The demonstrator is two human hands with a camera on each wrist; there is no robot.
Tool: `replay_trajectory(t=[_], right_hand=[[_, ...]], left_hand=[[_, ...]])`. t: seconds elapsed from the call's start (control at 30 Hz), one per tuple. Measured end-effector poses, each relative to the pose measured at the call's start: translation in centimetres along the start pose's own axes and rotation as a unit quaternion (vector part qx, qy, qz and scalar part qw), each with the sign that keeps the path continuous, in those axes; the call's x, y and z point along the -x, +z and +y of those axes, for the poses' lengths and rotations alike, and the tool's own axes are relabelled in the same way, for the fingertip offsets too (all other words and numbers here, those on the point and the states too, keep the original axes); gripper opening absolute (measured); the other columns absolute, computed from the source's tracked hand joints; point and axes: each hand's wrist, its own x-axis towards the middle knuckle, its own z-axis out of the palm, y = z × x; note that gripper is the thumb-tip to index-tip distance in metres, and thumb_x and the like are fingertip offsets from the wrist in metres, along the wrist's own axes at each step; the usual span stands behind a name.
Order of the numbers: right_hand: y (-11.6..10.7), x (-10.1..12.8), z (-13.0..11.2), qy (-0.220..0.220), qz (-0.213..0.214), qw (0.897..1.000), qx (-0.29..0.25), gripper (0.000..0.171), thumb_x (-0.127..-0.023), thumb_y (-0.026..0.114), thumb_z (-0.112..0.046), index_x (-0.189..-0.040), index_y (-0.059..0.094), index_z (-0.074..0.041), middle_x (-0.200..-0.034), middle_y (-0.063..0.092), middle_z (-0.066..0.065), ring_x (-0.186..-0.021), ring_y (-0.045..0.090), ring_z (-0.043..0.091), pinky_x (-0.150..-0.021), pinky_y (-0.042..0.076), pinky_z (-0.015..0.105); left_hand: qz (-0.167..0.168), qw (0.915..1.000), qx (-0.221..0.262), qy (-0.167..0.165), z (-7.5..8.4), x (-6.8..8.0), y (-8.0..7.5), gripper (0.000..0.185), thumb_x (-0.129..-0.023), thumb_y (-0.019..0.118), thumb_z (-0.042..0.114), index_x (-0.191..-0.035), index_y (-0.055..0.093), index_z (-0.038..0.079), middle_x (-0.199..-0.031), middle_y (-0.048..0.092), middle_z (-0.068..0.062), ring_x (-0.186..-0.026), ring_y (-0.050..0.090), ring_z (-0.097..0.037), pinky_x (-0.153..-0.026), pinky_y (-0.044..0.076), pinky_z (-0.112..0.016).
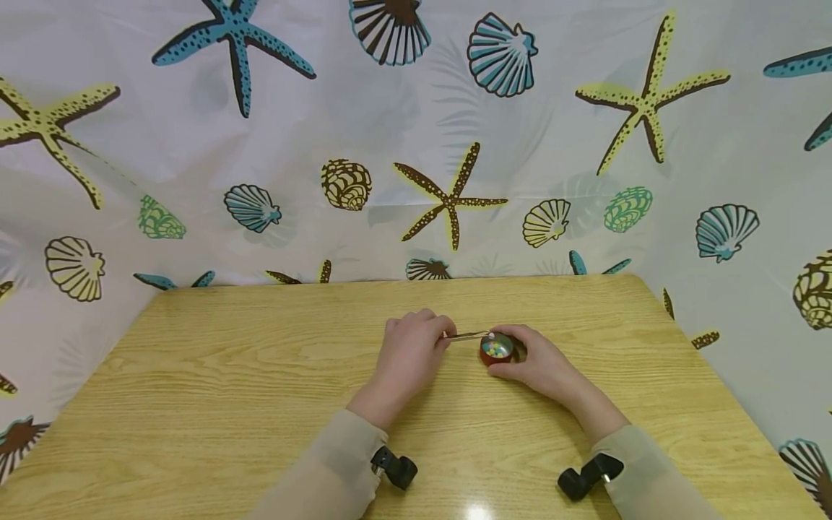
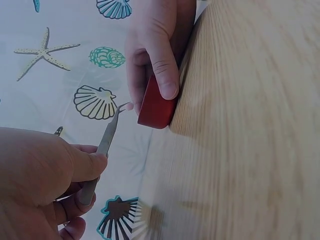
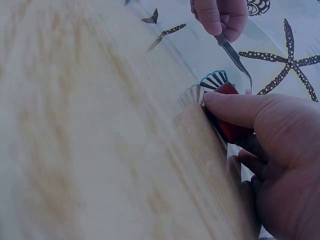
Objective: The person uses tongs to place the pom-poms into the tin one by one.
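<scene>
The left hand [image 1: 411,352] pinches a pair of metal tweezers [image 1: 465,336] between thumb and curled fingers, its grip closed on the handle end, and the tips hold a small pale bead [image 2: 129,106] just over the rim of a little red dish [image 1: 497,350]. The right hand [image 1: 536,363] curls its grip round that dish, thumb and fingers against its wall, steadying it on the wooden desk [image 1: 195,404]. Coloured beads [image 1: 497,349] lie inside the dish, and a seashell-print curtain [image 1: 260,144] hangs behind the desk.
</scene>
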Motion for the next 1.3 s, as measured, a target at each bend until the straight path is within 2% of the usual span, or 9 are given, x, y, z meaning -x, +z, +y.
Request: replay_trajectory(t=[0.53,0.9,1.3], right_hand=[[0.1,0.1,-0.1,0.001,0.001,1.000,0.006,0.064,-0.097,0.090,-0.023,-0.154,0.062,-0.009,-0.154,0.061,0.017,-0.147,0.053,0.040,-0.123,0.037,0.061],[0.1,-0.1,0.1,-0.006,0.002,1.000,0.009,0.064,-0.097,0.090,-0.020,-0.153,0.062,-0.007,-0.152,0.062,0.018,-0.145,0.055,0.040,-0.122,0.038,0.060],[0.0,0.0,0.1,-0.003,0.003,1.000,0.004,0.064,-0.097,0.090,-0.022,-0.153,0.063,-0.009,-0.152,0.062,0.017,-0.146,0.053,0.040,-0.122,0.037,0.061]], left_hand=[[-0.021,0.9998,0.005,0.001,0.9,-0.2,1.3,0.012,-0.105,0.078,0.014,-0.115,0.081,0.021,-0.109,0.074,0.001,-0.100,0.069,-0.026,-0.097,0.048,-0.054],[-0.029,0.9996,-0.004,0.001,1.0,-0.3,1.8,0.013,-0.106,0.078,0.015,-0.116,0.082,0.022,-0.106,0.073,0.002,-0.097,0.068,-0.025,-0.095,0.048,-0.053],[-0.020,0.9998,-0.005,-0.001,0.4,-0.2,1.7,0.012,-0.105,0.079,0.015,-0.115,0.082,0.022,-0.106,0.073,0.002,-0.098,0.069,-0.025,-0.095,0.048,-0.053]])
